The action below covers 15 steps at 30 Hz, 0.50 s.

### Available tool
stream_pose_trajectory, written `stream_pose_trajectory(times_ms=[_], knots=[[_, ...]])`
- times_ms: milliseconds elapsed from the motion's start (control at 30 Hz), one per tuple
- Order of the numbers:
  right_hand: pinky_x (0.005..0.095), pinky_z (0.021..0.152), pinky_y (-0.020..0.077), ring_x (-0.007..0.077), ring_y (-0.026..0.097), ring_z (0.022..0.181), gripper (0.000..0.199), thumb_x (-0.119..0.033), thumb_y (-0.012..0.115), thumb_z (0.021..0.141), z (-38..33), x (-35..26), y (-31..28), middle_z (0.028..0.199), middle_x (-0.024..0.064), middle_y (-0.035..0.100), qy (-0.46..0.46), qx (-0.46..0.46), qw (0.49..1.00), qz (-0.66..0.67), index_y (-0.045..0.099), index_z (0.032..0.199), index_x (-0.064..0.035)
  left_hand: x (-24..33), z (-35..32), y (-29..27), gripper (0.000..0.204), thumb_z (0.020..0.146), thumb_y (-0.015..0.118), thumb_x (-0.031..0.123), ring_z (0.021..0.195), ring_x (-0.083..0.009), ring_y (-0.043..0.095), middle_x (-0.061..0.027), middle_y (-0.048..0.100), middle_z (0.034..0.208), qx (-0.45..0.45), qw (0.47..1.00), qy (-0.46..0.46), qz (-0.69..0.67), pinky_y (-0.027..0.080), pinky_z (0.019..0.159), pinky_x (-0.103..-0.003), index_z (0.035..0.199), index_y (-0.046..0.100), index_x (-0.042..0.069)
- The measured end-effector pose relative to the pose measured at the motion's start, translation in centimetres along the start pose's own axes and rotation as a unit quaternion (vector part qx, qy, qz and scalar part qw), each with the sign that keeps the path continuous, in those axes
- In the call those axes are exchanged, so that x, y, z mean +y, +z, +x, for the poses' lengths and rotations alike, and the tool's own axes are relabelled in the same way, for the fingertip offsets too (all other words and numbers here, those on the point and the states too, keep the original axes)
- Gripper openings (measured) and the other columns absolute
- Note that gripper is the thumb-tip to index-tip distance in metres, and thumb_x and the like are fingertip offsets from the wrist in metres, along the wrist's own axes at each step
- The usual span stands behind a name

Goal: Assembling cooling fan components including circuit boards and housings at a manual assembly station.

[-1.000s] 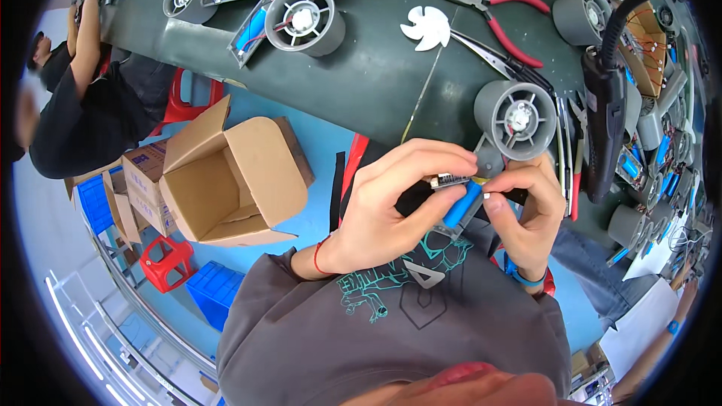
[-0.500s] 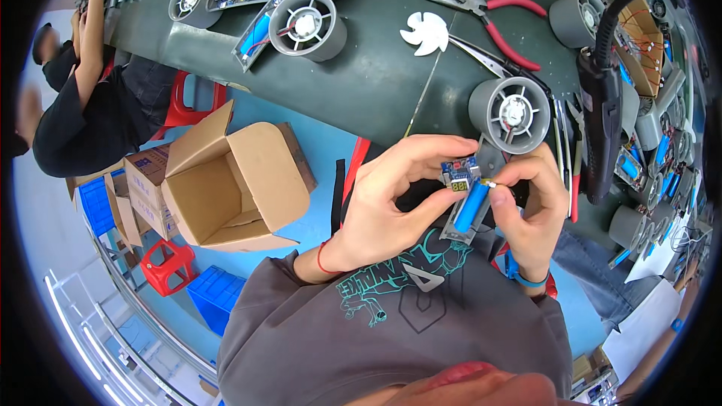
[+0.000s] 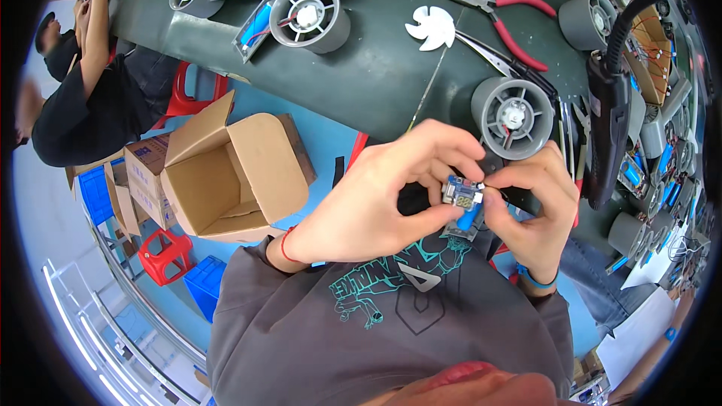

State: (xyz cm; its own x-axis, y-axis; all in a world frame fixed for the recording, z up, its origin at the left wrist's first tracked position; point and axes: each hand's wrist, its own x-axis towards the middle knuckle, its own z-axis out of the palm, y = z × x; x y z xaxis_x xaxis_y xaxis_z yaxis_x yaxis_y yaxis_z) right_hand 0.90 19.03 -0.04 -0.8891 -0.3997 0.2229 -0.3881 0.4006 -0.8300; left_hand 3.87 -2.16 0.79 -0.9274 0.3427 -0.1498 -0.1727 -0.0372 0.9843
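Note:
My left hand (image 3: 410,192) pinches a small blue circuit board (image 3: 464,194) between thumb and fingers. At the board's right edge, the thumb and forefinger of my right hand (image 3: 530,207) are closed on a small white connector (image 3: 479,187); whether it is seated in the board, I cannot tell. Just below lies a blue cylindrical battery (image 3: 469,218) in a grey handle shell (image 3: 460,231), partly hidden by my hands. The shell appears to belong to the round grey fan housing (image 3: 514,116), which rests on the table beyond my fingers with its spoked face up.
On the dark green table (image 3: 376,68) are a white fan blade (image 3: 432,28), red-handled pliers (image 3: 481,1) and another fan housing (image 3: 308,16). A black cable-fed tool (image 3: 604,128) stands at right. An open cardboard box (image 3: 233,180) is at left; a person (image 3: 90,105) works beyond.
My left hand has tilted the circuit board and moved it over the battery. My right fingertips have risen from beside the battery to the board's right edge.

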Motion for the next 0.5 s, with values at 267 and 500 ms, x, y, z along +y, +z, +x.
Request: stream_pose_trajectory(times_ms=[267, 500], knots=[[0.0320, 0.064, 0.0454, 0.0227, 0.058, 0.075, 0.024, 0.005, 0.079, 0.063, -0.6, 0.2, 0.3, 0.081, 0.0057, 0.063, 0.027, 0.010, 0.999, 0.017, 0.072, 0.083, -0.0046, -1.3, -0.7, 0.4, 0.044, 0.085, 0.059, -0.016, 0.122, -0.0211, 0.059, -0.0171, 0.063, 0.124, 0.026, 0.972, -0.047, -0.230, 0.045, 0.105, -0.036, 0.127, 0.052, -0.003], [0.0320, 0.059, 0.0450, 0.0227, 0.064, 0.074, 0.026, 0.004, 0.080, 0.063, -0.3, 0.1, 0.5, 0.084, 0.0055, 0.067, -0.039, 0.008, 0.999, -0.001, 0.072, 0.086, -0.0056, -0.3, -1.1, 0.5, 0.049, 0.085, 0.051, -0.016, 0.119, -0.0178, 0.059, -0.0162, 0.062, 0.128, 0.019, 0.988, -0.078, -0.136, 0.045, 0.101, -0.032, 0.132, 0.051, -0.002]])
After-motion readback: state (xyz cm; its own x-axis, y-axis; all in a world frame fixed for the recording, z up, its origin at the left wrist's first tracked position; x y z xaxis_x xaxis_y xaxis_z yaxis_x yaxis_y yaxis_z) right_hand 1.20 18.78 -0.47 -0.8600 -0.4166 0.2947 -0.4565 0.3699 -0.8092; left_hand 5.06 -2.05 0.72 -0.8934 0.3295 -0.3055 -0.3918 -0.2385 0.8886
